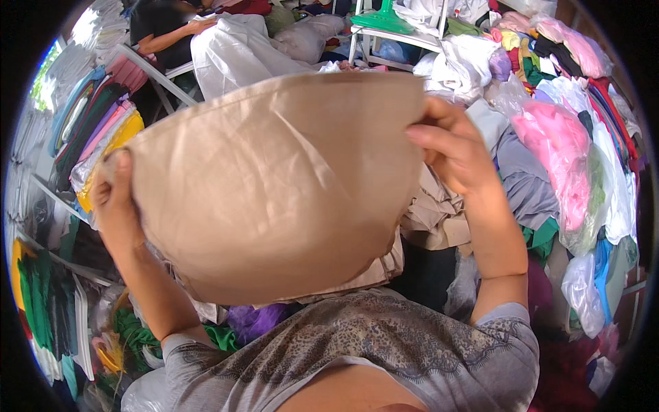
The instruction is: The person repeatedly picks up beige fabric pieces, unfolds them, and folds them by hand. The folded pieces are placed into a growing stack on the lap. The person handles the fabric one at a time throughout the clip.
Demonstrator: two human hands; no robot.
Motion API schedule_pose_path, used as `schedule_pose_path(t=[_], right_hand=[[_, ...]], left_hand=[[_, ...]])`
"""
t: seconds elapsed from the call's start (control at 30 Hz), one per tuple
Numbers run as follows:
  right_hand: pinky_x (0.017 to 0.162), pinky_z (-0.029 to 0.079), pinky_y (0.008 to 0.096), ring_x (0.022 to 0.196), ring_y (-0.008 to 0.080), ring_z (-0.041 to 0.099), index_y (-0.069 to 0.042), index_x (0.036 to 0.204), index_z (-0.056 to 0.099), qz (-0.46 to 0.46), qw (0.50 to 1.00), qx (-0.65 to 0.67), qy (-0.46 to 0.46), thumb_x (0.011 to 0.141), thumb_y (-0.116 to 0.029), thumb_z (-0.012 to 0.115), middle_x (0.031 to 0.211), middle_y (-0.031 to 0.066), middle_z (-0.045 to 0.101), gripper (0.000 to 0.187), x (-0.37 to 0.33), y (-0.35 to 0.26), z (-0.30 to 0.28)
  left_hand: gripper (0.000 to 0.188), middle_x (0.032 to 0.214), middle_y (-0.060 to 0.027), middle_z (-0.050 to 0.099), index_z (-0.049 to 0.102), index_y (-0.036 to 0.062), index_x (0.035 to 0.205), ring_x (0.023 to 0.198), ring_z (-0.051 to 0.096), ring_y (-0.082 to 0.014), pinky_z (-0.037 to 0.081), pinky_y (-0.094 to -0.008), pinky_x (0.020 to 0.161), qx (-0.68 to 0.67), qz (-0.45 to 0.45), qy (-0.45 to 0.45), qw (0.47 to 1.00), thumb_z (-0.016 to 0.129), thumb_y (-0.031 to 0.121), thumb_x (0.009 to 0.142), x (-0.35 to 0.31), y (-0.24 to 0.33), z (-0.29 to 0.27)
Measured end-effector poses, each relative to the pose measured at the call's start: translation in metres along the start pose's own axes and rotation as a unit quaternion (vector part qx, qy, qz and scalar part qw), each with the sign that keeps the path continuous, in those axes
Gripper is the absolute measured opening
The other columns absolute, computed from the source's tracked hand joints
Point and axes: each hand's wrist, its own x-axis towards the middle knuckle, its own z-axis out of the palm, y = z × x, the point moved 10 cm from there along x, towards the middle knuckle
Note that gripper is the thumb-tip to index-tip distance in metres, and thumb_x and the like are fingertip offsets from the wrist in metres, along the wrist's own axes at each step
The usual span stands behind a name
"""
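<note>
A wide tan piece of cloth (pixel 274 185) is stretched out in front of me, with one long edge up and a curved lower edge. My left hand (pixel 118 196) grips its left end, thumb on the near side. At the upper right corner, my right hand (pixel 453 147) pinches the cloth between thumb and fingers. Behind and below the raised piece lie more tan cloth pieces (pixel 434 213), bunched in folds. The raised cloth hides most of what is straight ahead of me.
Folded coloured fabrics (pixel 93 130) are stacked at the left. Heaped cloth and a pink bagged bundle (pixel 552 151) fill the right. Another person (pixel 165 38) sits at the far left near white cloth (pixel 237 55). A white chair (pixel 395 41) holding something green stands at the back.
</note>
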Motion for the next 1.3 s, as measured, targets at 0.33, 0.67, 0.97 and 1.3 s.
schedule_pose_path(t=[0.33, 0.67, 0.97, 1.3], right_hand=[[0.060, 0.051, 0.0260, 0.070, 0.0105, 0.062, -0.008, 0.104, 0.067, 0.210, 0.975, 0.018, 0.073, 0.088, -0.018, 0.072, 0.087, 0.0002, 0.066, 0.019, 0.028, 0.239, -0.024], [0.095, 0.050, 0.0455, 0.112, 0.0371, 0.062, -0.010, 0.116, 0.065, 0.090, 0.786, -0.551, 0.265, 0.081, -0.015, 0.065, 0.119, 0.0186, 0.065, 0.035, 0.038, 0.248, -0.206], [0.086, 0.053, 0.0467, 0.097, 0.0382, 0.068, -0.008, 0.095, 0.072, 0.145, 0.719, -0.636, 0.241, 0.083, -0.014, 0.063, 0.098, 0.0185, 0.072, 0.016, 0.036, 0.223, -0.254], [0.081, 0.052, 0.0486, 0.090, 0.0396, 0.068, -0.009, 0.102, 0.067, -0.054, 0.765, -0.614, 0.184, 0.091, -0.022, 0.063, 0.092, 0.0195, 0.071, 0.017, 0.064, 0.015, -0.123]], left_hand=[[0.023, 0.093, -0.0072, 0.067, 0.068, 0.0038, 0.104, 0.084, 0.061, -0.0176, 0.049, -0.0326, 0.076, 0.292, -0.112, -0.197, 0.929, 0.073, 0.022, 0.091, -0.063, -0.220, 0.093], [0.077, 0.162, -0.0184, 0.026, 0.039, 0.0224, 0.154, 0.150, 0.022, -0.0381, 0.009, -0.0720, 0.114, 0.300, 0.084, -0.510, 0.802, 0.061, 0.059, 0.090, -0.267, -0.135, 0.223], [0.072, 0.159, -0.0183, 0.033, 0.047, 0.0228, 0.149, 0.148, 0.029, -0.0374, 0.013, -0.0730, 0.113, 0.295, 0.077, -0.553, 0.775, 0.063, 0.058, 0.089, -0.273, -0.129, 0.236], [0.070, 0.142, -0.0171, 0.053, 0.046, 0.0124, 0.143, 0.124, 0.055, -0.0366, 0.041, -0.0479, 0.106, 0.101, 0.235, -0.348, 0.902, 0.074, 0.040, 0.086, -0.164, 0.000, 0.366]])
